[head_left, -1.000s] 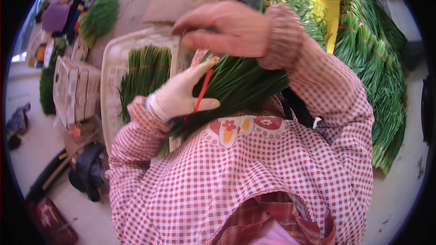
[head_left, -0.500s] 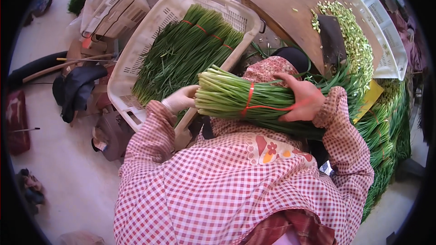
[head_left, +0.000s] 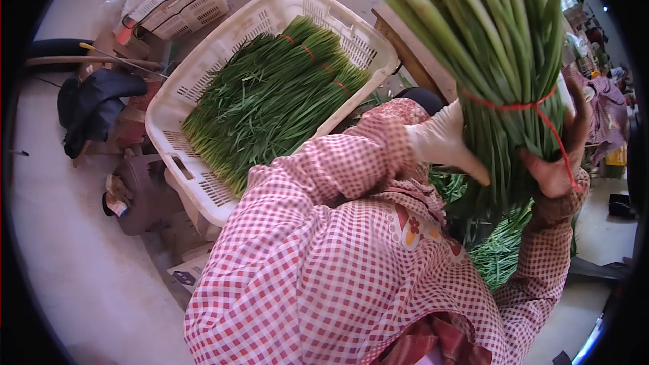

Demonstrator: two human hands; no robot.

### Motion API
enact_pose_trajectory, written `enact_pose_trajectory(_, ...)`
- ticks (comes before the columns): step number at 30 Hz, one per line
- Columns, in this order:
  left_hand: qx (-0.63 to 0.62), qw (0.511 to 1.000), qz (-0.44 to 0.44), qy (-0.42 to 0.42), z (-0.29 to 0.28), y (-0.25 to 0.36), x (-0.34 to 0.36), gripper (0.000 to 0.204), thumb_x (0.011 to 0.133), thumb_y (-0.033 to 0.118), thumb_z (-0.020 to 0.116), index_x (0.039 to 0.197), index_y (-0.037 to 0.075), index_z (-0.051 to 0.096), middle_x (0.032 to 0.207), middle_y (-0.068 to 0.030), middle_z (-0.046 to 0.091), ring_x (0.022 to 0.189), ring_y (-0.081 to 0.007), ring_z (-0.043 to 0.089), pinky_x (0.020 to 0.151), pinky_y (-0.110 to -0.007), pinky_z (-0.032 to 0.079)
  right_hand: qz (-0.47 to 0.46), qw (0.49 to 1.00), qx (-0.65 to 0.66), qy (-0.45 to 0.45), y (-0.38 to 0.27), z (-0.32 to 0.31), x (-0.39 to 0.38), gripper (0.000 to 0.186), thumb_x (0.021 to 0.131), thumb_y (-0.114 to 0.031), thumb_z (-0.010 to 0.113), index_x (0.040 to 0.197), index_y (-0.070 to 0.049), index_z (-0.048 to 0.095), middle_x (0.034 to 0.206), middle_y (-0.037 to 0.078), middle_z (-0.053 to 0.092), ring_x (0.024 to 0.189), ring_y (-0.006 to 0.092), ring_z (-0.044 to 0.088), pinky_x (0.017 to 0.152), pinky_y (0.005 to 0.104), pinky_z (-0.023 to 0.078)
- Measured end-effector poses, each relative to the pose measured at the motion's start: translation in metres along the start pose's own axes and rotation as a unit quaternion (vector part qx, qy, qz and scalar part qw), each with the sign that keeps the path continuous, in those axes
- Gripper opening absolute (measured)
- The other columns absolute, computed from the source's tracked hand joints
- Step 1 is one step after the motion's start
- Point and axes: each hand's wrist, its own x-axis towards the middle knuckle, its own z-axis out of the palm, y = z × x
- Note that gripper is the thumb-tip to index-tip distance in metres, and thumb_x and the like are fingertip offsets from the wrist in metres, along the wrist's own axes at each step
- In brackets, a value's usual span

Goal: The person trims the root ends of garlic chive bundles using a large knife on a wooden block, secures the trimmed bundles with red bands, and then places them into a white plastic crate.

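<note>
Close in front of me at the upper right, a thick bundle of garlic chives (head_left: pixel 503 34) stands nearly upright, pale cut ends at the top. A red tie (head_left: pixel 508 106) goes around it, with a loose tail hanging on the right. My left hand (head_left: pixel 446 138), in a whitish glove with the thumb tip bare, clasps the bundle's left side below the tie. On the other side my right hand (head_left: pixel 561 162) grips it, thumb in front and fingers partly hidden behind the stalks. The lower leaves hang between my hands.
A white plastic basket (head_left: pixel 161 105) at the left holds several red-tied chive bundles (head_left: pixel 270 94). Behind it stand more white crates (head_left: pixel 186 0). The wooden table (head_left: pixel 426 54) is mostly hidden. More chives (head_left: pixel 503 247) lie below my right arm. Dark cloth (head_left: pixel 101 105) hangs at the far left.
The chive bundle has swung from lying sideways to upright and risen to the right. My left hand has shifted from the cut ends to its side. My right hand still holds it.
</note>
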Motion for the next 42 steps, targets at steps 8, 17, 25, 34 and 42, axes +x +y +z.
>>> enact_pose_trajectory(8, -0.263, 0.945, -0.179, -0.068, -0.025, 0.013, -0.059, 0.079, 0.072, 0.055, 0.066, 0.126, 0.001, 0.045, 0.105, -0.0157, 0.061, 0.093, -0.0274, 0.060, 0.088, -0.041, 0.047, -0.220, 0.953, -0.141, 0.153, -0.001, 0.012, 0.054, 0.096, 0.063, -0.005, 0.081, 0.137, 0.005, 0.020, 0.112, 0.013, 0.057, 0.100, 0.0215, 0.057, 0.089, 0.0333, 0.046)
enact_pose_trajectory(17, -0.675, 0.728, 0.120, 0.006, -0.047, 0.050, -0.054, 0.092, 0.076, 0.070, 0.051, 0.135, 0.001, 0.036, 0.137, -0.0273, 0.036, 0.122, -0.0351, 0.045, 0.097, -0.055, 0.039, -0.273, 0.904, -0.329, -0.028, 0.045, 0.073, 0.054, 0.065, 0.068, -0.004, 0.070, 0.128, -0.005, 0.045, 0.130, 0.019, 0.048, 0.123, 0.0350, 0.043, 0.104, 0.0426, 0.029)
enact_pose_trajectory(25, -0.393, 0.899, -0.112, 0.155, -0.145, 0.039, -0.013, 0.041, 0.077, 0.015, 0.057, 0.112, -0.005, 0.055, 0.102, -0.0163, 0.064, 0.091, -0.0266, 0.064, 0.085, -0.039, 0.053, 0.331, 0.900, 0.236, -0.156, 0.060, 0.039, 0.068, 0.060, 0.092, -0.037, 0.051, 0.140, -0.007, 0.030, 0.124, 0.011, 0.054, 0.113, 0.0205, 0.052, 0.090, 0.0356, 0.044)
enact_pose_trajectory(34, -0.165, 0.963, -0.035, 0.209, -0.133, 0.044, 0.096, 0.084, 0.074, 0.007, 0.074, 0.138, 0.005, 0.019, 0.123, -0.0112, 0.049, 0.109, -0.0209, 0.051, 0.091, -0.033, 0.046, 0.280, 0.939, 0.199, 0.032, 0.079, 0.089, 0.122, 0.065, 0.076, -0.007, 0.066, 0.131, -0.005, 0.032, 0.111, 0.015, 0.054, 0.093, 0.0266, 0.060, 0.075, 0.0374, 0.053)
enact_pose_trajectory(42, 0.128, 0.921, -0.277, 0.243, -0.188, -0.021, -0.091, 0.026, 0.083, 0.011, 0.064, 0.106, 0.001, 0.062, 0.103, -0.0068, 0.065, 0.093, -0.0138, 0.060, 0.085, -0.027, 0.048, 0.274, 0.938, -0.214, 0.017, 0.273, 0.071, 0.088, 0.089, 0.068, -0.029, 0.077, 0.136, 0.002, 0.028, 0.118, 0.024, 0.053, 0.107, 0.0317, 0.055, 0.091, 0.0364, 0.044)
